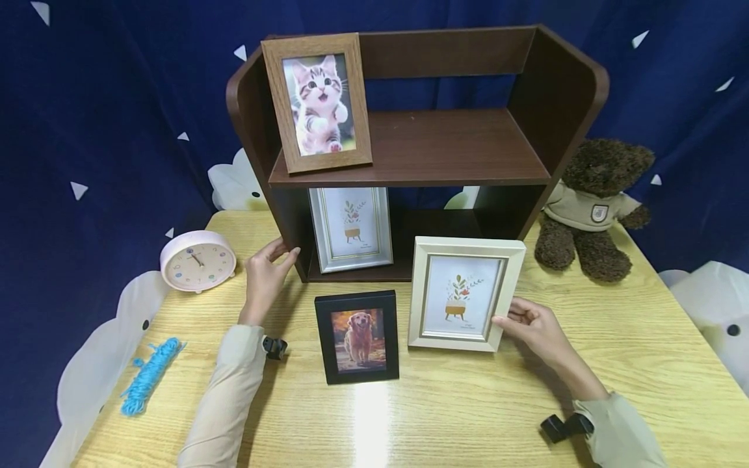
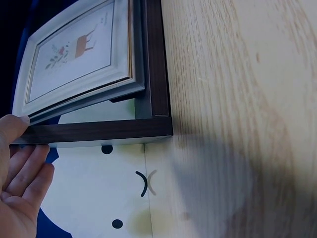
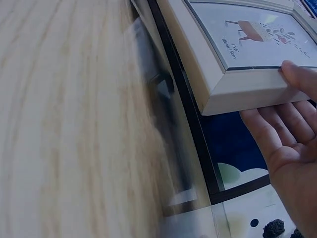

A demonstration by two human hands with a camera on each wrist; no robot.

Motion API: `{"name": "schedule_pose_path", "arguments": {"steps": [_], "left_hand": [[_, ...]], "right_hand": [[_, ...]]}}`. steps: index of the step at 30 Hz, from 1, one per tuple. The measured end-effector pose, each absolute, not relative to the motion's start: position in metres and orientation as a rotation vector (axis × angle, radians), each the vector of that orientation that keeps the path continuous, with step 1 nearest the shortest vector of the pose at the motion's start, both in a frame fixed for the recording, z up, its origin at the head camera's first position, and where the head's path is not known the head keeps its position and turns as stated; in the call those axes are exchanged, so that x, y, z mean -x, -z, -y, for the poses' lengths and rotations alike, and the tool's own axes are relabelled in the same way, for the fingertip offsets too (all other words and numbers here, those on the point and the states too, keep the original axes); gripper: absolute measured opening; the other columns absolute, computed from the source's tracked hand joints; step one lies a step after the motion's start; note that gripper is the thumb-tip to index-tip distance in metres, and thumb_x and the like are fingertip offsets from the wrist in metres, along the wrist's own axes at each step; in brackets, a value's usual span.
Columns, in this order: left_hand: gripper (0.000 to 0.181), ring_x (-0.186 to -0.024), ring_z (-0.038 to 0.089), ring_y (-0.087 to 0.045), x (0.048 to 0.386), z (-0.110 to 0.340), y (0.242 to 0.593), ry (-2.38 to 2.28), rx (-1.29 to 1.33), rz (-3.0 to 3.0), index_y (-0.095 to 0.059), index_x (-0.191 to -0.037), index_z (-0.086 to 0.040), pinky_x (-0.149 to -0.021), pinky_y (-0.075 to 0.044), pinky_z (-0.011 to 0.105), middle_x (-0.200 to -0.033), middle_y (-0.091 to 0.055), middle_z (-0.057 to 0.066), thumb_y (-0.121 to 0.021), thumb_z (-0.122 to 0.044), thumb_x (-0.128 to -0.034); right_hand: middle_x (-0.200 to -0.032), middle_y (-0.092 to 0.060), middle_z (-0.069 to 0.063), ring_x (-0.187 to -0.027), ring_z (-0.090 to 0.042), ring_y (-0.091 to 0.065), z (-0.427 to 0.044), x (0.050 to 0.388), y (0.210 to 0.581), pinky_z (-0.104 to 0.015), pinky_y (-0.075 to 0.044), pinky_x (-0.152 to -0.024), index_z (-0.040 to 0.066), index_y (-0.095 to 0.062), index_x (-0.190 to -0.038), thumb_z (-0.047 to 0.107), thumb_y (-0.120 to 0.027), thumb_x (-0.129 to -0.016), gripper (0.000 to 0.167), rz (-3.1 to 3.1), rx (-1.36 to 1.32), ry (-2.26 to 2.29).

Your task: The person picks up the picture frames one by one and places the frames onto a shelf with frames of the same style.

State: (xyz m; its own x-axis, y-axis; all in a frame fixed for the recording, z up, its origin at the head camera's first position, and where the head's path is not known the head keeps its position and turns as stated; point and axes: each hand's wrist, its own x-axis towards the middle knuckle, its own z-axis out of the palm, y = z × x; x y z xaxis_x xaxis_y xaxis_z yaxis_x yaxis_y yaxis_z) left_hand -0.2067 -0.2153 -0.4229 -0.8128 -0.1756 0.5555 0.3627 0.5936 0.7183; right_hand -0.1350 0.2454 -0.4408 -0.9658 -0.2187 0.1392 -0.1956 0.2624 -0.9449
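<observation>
My right hand (image 1: 538, 328) grips a cream picture frame (image 1: 511, 279) by its lower right edge, thumb on the front and fingers behind. This frame is held up in front of the lower right of a dark brown shelf (image 1: 456, 146). At the shelf's left side, my left hand (image 1: 266, 276) pinches the side panel (image 2: 89, 131), thumb inside and fingers outside. Just inside that panel a silver picture frame (image 1: 383, 227) leans in the lower compartment. A black picture frame (image 1: 328, 341) with a dog photo stands on the table between my hands.
A wooden picture frame (image 1: 363, 117) with a kitten photo leans on the upper shelf's left. Left on the table (image 1: 456, 416) are a pink clock (image 1: 199, 260) and a blue yarn bundle (image 1: 149, 377). A brown teddy bear (image 1: 591, 208) sits right of the shelf.
</observation>
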Motion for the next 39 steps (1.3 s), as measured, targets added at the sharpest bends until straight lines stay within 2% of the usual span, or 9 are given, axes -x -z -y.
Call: {"name": "schedule_pose_path", "arguments": {"steps": [2,5,10,18,22,25,28,34,39], "left_hand": [[0.027,-0.088,0.036,-0.069,0.207,0.215,0.423,1.185,0.149,2.230,-0.067,-0.106,0.009,-0.079,-0.055,0.042,-0.098,-0.069,0.024,-0.072,-0.004,-0.0831],[0.027,-0.088,0.036,-0.069,0.207,0.215,0.423,1.189,0.150,2.226,-0.067,-0.106,0.009,-0.079,-0.055,0.042,-0.097,-0.069,0.024,-0.072,-0.004,-0.0827],[0.027,-0.088,0.036,-0.069,0.207,0.215,0.423,1.190,0.140,2.223,-0.067,-0.106,0.009,-0.079,-0.055,0.042,-0.097,-0.069,0.024,-0.072,-0.004,-0.0827],[0.028,-0.089,0.035,-0.069,0.206,0.215,0.424,1.201,0.131,2.228,-0.067,-0.107,0.008,-0.081,-0.054,0.042,-0.098,-0.069,0.024,-0.073,-0.005,-0.0825],[0.028,-0.089,0.036,-0.069,0.206,0.215,0.423,1.205,0.128,2.226,-0.067,-0.107,0.008,-0.081,-0.054,0.043,-0.098,-0.069,0.024,-0.073,-0.005,-0.0827],[0.028,-0.089,0.036,-0.069,0.206,0.215,0.423,1.208,0.130,2.229,-0.067,-0.107,0.008,-0.082,-0.054,0.042,-0.098,-0.069,0.024,-0.072,-0.006,-0.0830],[0.028,-0.089,0.035,-0.069,0.207,0.215,0.423,1.208,0.133,2.234,-0.067,-0.107,0.008,-0.082,-0.054,0.041,-0.098,-0.069,0.024,-0.072,-0.006,-0.0830],[0.028,-0.089,0.035,-0.069,0.207,0.215,0.423,1.205,0.130,2.234,-0.067,-0.106,0.008,-0.081,-0.054,0.041,-0.098,-0.069,0.024,-0.072,-0.005,-0.0830],[0.028,-0.089,0.036,-0.069,0.206,0.214,0.422,1.216,0.122,2.230,-0.067,-0.107,0.009,-0.080,-0.055,0.043,-0.097,-0.069,0.025,-0.072,-0.005,-0.0829]], "right_hand": [[-0.097,-0.069,0.018,-0.084,-0.004,-0.067,-0.245,0.137,0.441,-0.020,-0.055,-0.073,-0.003,-0.062,-0.114,0.000,-0.065,-0.087,0.027,-2.462,0.403,1.870],[-0.097,-0.070,0.017,-0.083,-0.005,-0.067,-0.244,0.141,0.440,-0.019,-0.055,-0.073,0.008,-0.064,-0.110,-0.001,-0.064,-0.087,0.025,-2.437,0.422,1.906],[-0.094,-0.070,0.015,-0.082,-0.003,-0.067,-0.242,0.148,0.438,-0.017,-0.055,-0.072,0.025,-0.065,-0.102,-0.004,-0.064,-0.086,0.033,-2.424,0.453,1.952],[-0.091,-0.070,0.016,-0.081,-0.001,-0.066,-0.240,0.156,0.432,-0.016,-0.054,-0.072,0.028,-0.066,-0.098,-0.005,-0.066,-0.084,0.035,-2.456,0.452,1.962],[-0.090,-0.070,0.018,-0.080,0.000,-0.065,-0.239,0.160,0.430,-0.015,-0.054,-0.072,0.021,-0.066,-0.100,-0.003,-0.067,-0.084,0.029,-2.484,0.415,1.933],[-0.089,-0.068,0.020,-0.079,0.000,-0.065,-0.238,0.163,0.428,-0.015,-0.053,-0.071,0.006,-0.065,-0.104,-0.001,-0.067,-0.085,0.021,-2.524,0.401,1.894],[-0.088,-0.068,0.021,-0.079,-0.001,-0.065,-0.238,0.166,0.427,-0.015,-0.053,-0.071,-0.007,-0.063,-0.106,0.000,-0.068,-0.085,0.023,-2.546,0.397,1.878],[-0.088,-0.067,0.022,-0.079,0.001,-0.065,-0.239,0.174,0.426,-0.014,-0.053,-0.072,-0.005,-0.062,-0.107,0.000,-0.068,-0.085,0.023,-2.554,0.381,1.887],[-0.088,-0.065,0.025,-0.081,0.004,-0.064,-0.240,0.179,0.425,-0.012,-0.052,-0.073,-0.015,-0.056,-0.115,0.004,-0.068,-0.086,0.036,-2.576,0.348,1.851]]}}
